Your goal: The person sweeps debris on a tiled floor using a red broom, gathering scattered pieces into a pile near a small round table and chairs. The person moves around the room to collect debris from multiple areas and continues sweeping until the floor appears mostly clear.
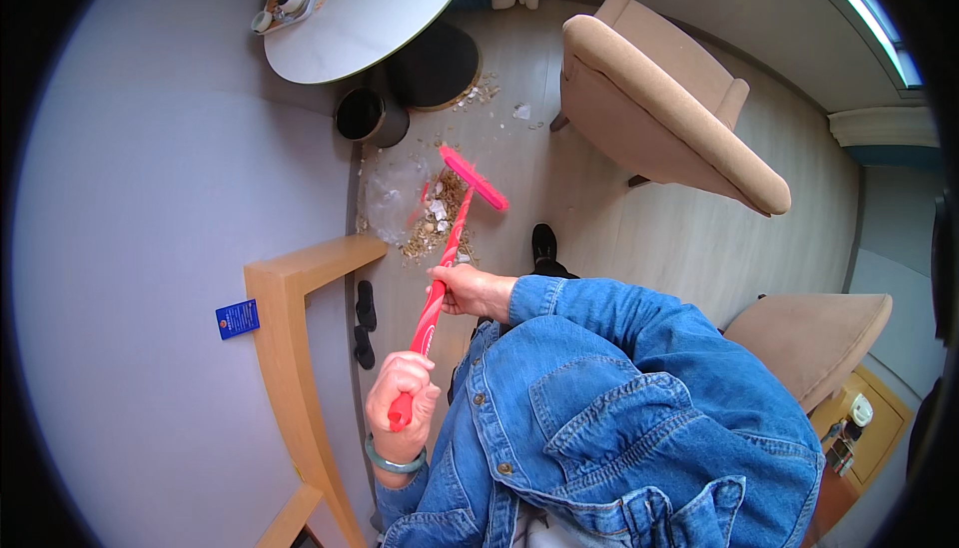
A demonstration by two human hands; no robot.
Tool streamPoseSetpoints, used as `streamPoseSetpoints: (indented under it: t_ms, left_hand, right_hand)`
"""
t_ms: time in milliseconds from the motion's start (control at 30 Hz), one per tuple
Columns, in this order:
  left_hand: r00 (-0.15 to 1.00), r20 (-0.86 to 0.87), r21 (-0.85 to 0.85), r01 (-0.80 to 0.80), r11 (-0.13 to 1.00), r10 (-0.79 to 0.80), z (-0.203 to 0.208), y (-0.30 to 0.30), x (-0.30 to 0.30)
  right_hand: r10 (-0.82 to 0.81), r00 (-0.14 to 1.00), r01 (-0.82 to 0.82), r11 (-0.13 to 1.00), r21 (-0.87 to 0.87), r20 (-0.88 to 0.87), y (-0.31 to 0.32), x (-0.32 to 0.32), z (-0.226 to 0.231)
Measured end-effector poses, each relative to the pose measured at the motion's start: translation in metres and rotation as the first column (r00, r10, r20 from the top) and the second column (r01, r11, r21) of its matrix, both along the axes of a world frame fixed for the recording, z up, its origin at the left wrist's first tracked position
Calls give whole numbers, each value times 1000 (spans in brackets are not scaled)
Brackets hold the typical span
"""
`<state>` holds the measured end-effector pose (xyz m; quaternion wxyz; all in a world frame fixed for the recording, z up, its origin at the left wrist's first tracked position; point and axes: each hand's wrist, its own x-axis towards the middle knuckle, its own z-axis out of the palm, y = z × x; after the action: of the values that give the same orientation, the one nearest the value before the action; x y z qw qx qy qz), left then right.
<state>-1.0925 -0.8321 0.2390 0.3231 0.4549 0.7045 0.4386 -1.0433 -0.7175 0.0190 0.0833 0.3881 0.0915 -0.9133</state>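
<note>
A red-handled broom (430, 326) slants away from me toward the floor. My left hand (402, 393), with a green bangle at its wrist, is closed around the handle's top end. Lower on the handle, my right hand (466, 289) grips it too. The broom's pink bristle head (474, 178) rests at the far right edge of a heap of debris (436, 220), where brown bits and white crumpled scraps lie together. Beside the heap, against the wall, is a clear plastic bag (390, 198). More crumbs (480, 91) and a white scrap (522, 110) lie farther off.
A dark bin (372, 116) stands by a round white table (370, 23) bearing a tray of cups (290, 0). To the right are a beige armchair (659, 108) and another beige chair (809, 343). A wooden frame (285, 348) and black slippers (365, 323) are on the left.
</note>
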Motion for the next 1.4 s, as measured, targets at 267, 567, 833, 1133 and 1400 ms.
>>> streamPoseSetpoints:
  t_ms: [267, 567, 833, 1133, 1400]
  left_hand:
    - [979, 199, 101, 21, 995, -41, -13, -18, -10]
    - [769, 461, 187, 403, 896, -443, -97, -9, -8]
    - [725, 586, 42, 421, 906, -363, -173, -7, 10]
    - [912, 319, -43, 287, 957, -259, -105, -76, -46]
    - [939, 95, 30, 328, 944, -329, -56, -96, -55]
  right_hand:
    - [-110, 991, 112, 993, -22, 76, 5, 33, -2]
    - [-389, 864, 422, 905, -40, 321, -19, 130, -62]
    - [-446, 736, 480, 874, 73, 510, -50, 155, -130]
    - [-317, 888, 320, 946, 48, 334, -93, 26, -116]
    - [-228, 971, 224, 973, 61, 76, -94, -21, -68]
